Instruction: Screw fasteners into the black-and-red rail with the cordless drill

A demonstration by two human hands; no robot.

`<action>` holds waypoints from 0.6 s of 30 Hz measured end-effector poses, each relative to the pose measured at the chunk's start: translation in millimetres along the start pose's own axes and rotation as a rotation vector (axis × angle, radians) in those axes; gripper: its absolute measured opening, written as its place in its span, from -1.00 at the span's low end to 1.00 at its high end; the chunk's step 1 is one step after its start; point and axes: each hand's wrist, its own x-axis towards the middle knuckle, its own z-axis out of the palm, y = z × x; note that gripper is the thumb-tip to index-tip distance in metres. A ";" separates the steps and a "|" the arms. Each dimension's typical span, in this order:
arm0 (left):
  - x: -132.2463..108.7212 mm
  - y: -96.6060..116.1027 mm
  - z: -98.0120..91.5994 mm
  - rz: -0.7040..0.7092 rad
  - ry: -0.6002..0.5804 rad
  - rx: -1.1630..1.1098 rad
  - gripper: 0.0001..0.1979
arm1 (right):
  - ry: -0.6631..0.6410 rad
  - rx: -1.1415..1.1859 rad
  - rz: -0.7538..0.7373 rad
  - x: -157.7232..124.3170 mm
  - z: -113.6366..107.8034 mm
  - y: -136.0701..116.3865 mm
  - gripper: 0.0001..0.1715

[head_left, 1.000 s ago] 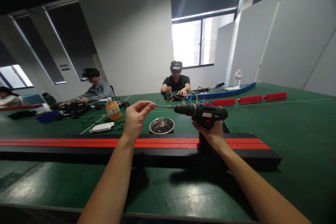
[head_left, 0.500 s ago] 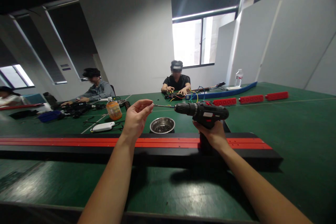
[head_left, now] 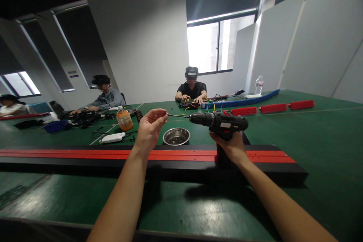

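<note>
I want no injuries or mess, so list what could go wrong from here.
1. The left hand pinches at the tip of the bit; if the drill, gripped by the right hand, started, the bit might cut it.
2. The bowl of small dark parts shows between the hands; a knock might scatter them.

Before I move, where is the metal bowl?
Just below the centre of the head view, the metal bowl stands just beyond the red-and-black bar, between the left hand and right hand, nearer the left.
</note>
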 end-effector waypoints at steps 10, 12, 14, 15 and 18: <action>3.7 1.6 -3.7 0.105 -0.006 0.207 -0.78 | 0.009 -0.015 -0.010 -1.4 0.3 1.8 -0.59; 3.4 3.7 -4.3 0.140 -0.009 0.258 -0.80 | 0.009 -0.017 -0.011 -1.1 0.2 2.2 -0.57; 3.2 5.6 -4.8 0.157 -0.019 0.299 -0.81 | 0.009 -0.026 -0.006 -0.5 0.0 3.5 -0.55; 3.2 6.1 -5.0 0.157 -0.025 0.310 -0.81 | 0.009 -0.030 0.000 -0.1 -0.1 4.5 -0.54; 3.6 5.6 -5.2 0.145 -0.036 0.306 -0.80 | 0.009 -0.035 0.018 1.1 -0.6 7.1 -0.52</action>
